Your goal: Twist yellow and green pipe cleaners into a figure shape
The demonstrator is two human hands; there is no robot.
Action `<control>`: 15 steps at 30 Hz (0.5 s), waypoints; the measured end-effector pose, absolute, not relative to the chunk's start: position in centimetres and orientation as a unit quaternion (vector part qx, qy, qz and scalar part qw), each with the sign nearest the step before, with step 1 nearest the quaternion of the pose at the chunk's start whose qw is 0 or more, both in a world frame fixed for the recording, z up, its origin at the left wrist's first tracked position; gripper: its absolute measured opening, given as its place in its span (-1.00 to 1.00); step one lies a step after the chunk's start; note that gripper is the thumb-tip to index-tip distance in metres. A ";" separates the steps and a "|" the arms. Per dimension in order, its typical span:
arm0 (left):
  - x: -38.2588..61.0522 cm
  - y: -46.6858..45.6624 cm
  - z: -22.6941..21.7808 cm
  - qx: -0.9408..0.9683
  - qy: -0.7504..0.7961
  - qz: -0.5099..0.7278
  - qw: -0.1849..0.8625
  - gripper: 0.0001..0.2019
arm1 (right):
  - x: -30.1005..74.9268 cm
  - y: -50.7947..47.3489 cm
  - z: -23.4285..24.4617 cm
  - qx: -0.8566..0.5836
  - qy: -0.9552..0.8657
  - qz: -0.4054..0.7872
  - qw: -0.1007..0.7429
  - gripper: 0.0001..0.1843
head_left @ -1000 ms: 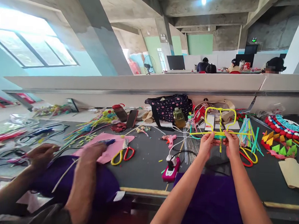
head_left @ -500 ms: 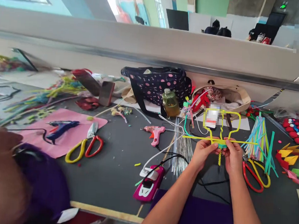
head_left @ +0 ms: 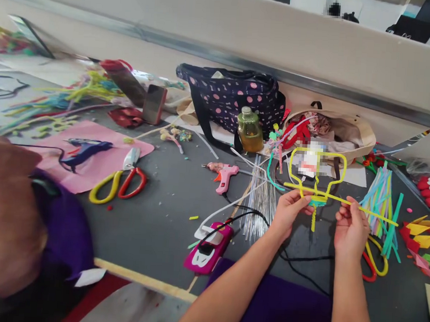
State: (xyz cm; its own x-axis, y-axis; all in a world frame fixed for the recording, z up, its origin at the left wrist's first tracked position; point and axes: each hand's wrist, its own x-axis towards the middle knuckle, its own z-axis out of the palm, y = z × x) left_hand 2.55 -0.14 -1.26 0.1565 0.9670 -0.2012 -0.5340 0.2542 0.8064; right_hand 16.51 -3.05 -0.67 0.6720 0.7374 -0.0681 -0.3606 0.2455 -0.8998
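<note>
A yellow pipe-cleaner frame [head_left: 344,170] with two loops stands upright in front of me, bound by a teal band [head_left: 319,202] above a short twisted stem [head_left: 313,223]. My left hand [head_left: 287,211] is closed on the frame at this band, thumb and fingers pinching it. A straight yellow pipe cleaner [head_left: 379,217] crosses the frame and slants down to the right. My right hand [head_left: 351,223], apart from the frame, pinches that pipe cleaner between thumb and fingers. Red-and-yellow scissors [head_left: 376,261] lie partly hidden behind my right wrist.
Around the dark table lie a pink glue gun [head_left: 225,176], silver wires [head_left: 258,207], a magenta power strip [head_left: 209,250], pastel pipe cleaners [head_left: 378,200] and more scissors [head_left: 133,182]. A bottle [head_left: 249,129] stands before a patterned bag [head_left: 230,94]. Another person [head_left: 11,216] is at the left.
My right hand has moved away from the band to the right, along the straight pipe cleaner, which now slants. My left hand stays at the band. The view has tipped downward.
</note>
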 end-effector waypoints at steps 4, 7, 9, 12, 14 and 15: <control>2.4 0.2 -1.5 0.275 0.379 0.557 0.685 -0.66 | 18.1 -3.4 0.0 -0.491 -0.194 0.234 0.817 -0.75; 2.3 0.3 -1.6 0.275 0.383 0.571 0.672 -0.66 | 18.6 -3.9 0.7 -0.494 -0.203 0.127 0.836 -0.80; 2.3 0.4 -1.6 0.282 0.384 0.578 0.662 -0.66 | 18.6 -4.1 1.1 -0.496 -0.225 0.088 0.834 -0.81; 2.3 0.3 -1.5 0.297 0.382 0.576 0.658 -0.67 | 18.1 -4.3 1.3 -0.509 -0.253 0.103 0.816 -0.81; 2.3 0.2 -1.4 0.303 0.375 0.567 0.668 -0.66 | 17.8 -4.2 1.0 -0.516 -0.256 0.152 0.803 -0.80; 2.3 0.2 -1.3 0.304 0.370 0.561 0.675 -0.65 | 17.7 -4.1 0.9 -0.516 -0.253 0.181 0.798 -0.79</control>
State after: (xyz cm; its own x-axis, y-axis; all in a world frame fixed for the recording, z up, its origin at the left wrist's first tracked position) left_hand 2.33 0.20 -1.33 0.0962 0.9826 -0.1587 -0.5317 0.1855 0.8264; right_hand 17.74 -4.09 0.85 0.8069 0.5495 0.2167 -0.0285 0.4026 -0.9149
